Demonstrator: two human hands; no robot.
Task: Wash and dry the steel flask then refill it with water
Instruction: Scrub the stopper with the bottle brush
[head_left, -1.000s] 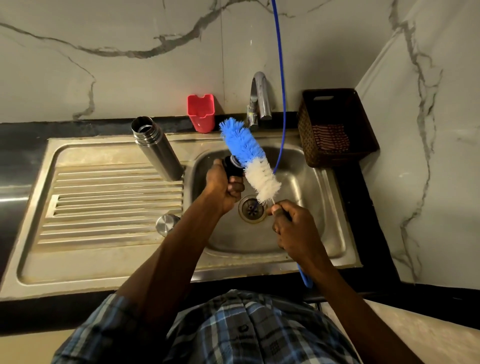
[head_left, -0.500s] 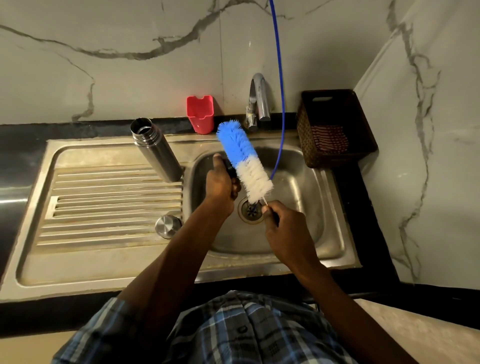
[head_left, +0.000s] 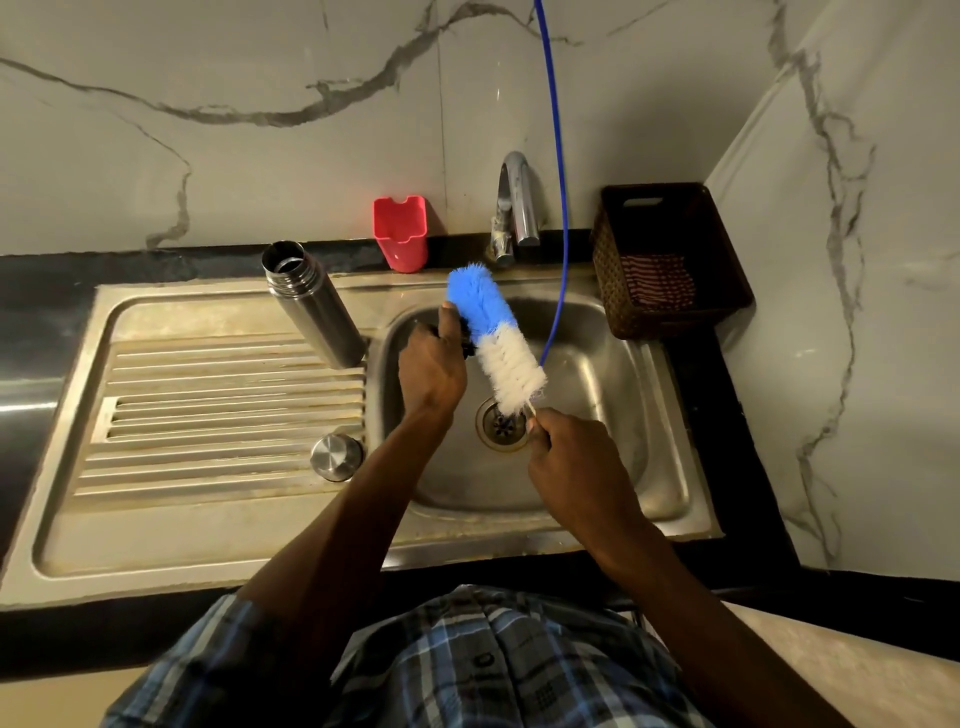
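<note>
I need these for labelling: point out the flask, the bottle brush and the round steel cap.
flask (head_left: 317, 312), head view, middle of its steel body.
bottle brush (head_left: 498, 343), head view, where blue bristles meet white.
round steel cap (head_left: 336, 456), head view, its flat top.

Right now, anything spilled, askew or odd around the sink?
Nothing spilled or damaged that I can see. The flask stands open on the drainboard; its lean looks like wide-angle distortion. Its steel cap sits apart near the basin edge. One oddity: a blue cord hangs down from above into the basin, close to the brush.
</note>
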